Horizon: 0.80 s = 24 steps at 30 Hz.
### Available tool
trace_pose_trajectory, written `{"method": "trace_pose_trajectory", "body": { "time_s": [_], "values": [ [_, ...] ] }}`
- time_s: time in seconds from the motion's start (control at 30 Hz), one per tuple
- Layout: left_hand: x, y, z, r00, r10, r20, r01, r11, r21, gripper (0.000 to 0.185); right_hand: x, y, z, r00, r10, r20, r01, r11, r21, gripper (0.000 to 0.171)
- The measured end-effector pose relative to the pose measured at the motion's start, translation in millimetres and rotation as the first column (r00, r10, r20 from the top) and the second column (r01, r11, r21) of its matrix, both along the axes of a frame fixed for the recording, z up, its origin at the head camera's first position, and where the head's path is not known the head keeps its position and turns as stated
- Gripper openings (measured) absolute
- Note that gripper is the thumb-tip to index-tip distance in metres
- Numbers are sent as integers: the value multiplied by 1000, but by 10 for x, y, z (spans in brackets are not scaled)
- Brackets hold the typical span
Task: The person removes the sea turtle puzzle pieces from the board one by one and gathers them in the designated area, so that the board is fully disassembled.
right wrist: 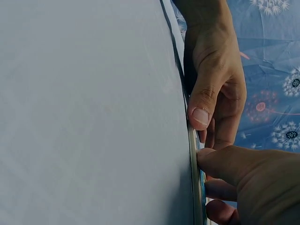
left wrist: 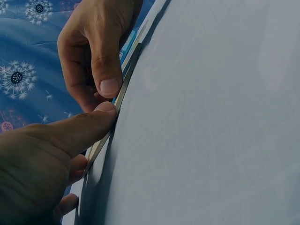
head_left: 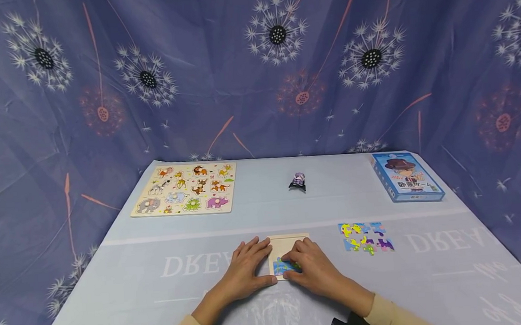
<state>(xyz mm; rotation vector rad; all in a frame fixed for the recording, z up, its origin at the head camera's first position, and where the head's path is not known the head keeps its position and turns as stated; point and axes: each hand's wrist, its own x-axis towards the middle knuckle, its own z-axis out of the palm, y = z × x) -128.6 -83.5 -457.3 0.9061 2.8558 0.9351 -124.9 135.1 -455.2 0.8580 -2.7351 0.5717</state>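
Note:
A small wooden puzzle tray [head_left: 278, 243] lies in front of me, with blue jigsaw pieces [head_left: 281, 268] along its near side. My left hand [head_left: 249, 269] rests along the tray's left side, fingers spread and fairly straight, thumb at the near left corner. Over the right part of the tray, my right hand [head_left: 313, 266] bends its fingers down onto a puzzle piece with green on it, largely hidden under them. Its thumb lies at the near rim. The left wrist view shows both thumbs close together along the tray's thin edge [left wrist: 125, 84].
Loose jigsaw pieces [head_left: 366, 238] lie right of the tray. Farther back are an animal peg board [head_left: 184, 190] at left, a small dark and purple object [head_left: 297, 181] in the middle and a blue box [head_left: 407, 177] at right. A patterned curtain [head_left: 236, 83] hangs behind the table.

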Motion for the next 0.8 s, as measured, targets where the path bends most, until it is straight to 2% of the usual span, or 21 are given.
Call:
{"method": "trace_pose_trajectory", "body": {
  "time_s": [0.2, 0.57, 0.8],
  "values": [
    [-6, -14, -10, 1000, -4, 0, 4, 1000, -6, 70, 2, -7, 5, 1000, -3, 21, 3, 1000, -1, 27],
    [9, -14, -20, 1000, -6, 0, 6, 1000, -7, 70, -14, -27, 37, 989, -1, 145, 9, 998, -59, 25],
    [9, -13, -5, 1000, -12, -14, 11, 1000, -12, 70, -10, -33, 48, 988, -22, 152, 28, 999, -38, 28]
  ]
}}
